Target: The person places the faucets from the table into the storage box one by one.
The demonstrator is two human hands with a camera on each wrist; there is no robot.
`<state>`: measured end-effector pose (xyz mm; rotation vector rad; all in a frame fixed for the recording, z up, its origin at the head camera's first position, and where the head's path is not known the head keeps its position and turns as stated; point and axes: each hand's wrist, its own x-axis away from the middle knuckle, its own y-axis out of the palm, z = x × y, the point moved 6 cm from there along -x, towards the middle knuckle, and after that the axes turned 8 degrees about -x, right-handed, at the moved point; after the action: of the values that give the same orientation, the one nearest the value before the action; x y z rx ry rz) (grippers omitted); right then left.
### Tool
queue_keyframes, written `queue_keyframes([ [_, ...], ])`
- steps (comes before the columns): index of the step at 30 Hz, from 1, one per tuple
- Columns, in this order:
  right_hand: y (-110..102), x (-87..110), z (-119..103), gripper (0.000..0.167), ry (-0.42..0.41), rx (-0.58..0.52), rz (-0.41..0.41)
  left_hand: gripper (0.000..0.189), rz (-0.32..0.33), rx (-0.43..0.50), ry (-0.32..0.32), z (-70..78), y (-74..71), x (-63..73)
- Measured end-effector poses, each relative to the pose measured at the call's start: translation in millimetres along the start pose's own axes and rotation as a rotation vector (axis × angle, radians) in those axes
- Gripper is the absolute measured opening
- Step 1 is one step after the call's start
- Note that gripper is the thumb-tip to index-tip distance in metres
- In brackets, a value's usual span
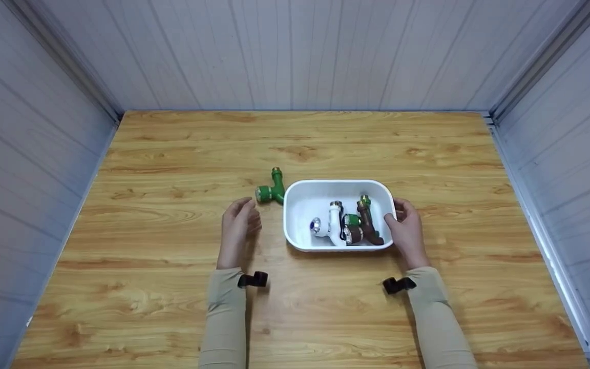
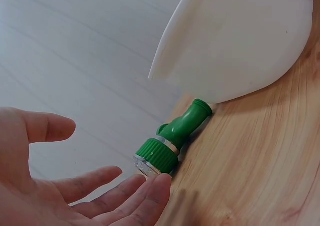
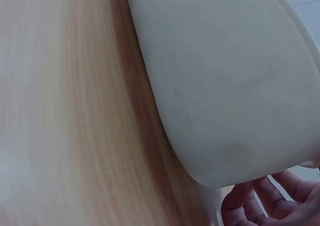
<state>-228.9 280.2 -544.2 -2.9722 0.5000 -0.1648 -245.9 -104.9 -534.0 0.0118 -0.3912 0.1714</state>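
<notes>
A white plastic tub (image 1: 302,205) sits on the table, holding a white tap (image 1: 334,223), a brown tap (image 1: 366,221) and a green tap (image 1: 352,220) partly hidden behind the brown one. My right hand (image 1: 407,230) grips the tub's right end, thumb at the rim and fingers along the outer wall. Outside the tub, by its left end, lies another green tap (image 2: 182,128) with a ribbed round handle. Close to that handle is my left hand (image 1: 236,223), its fingers loosely extended and nothing held; in the left wrist view the fingertips overlap the handle's edge.
The wood-grain table (image 1: 162,169) is bounded by a panelled wall (image 1: 274,56) at the back and more walls at left and right. Each sleeve carries a black wrist camera, the left one (image 1: 254,279) and the right one (image 1: 398,285).
</notes>
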Motion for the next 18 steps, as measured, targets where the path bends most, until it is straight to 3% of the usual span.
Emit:
queue_keyframes([
  [18,-1,-0.5,0,0.041,0.011,0.013,-0.006,0.044,0.002,0.034,-0.040,0.2,4.6,-24.4],
])
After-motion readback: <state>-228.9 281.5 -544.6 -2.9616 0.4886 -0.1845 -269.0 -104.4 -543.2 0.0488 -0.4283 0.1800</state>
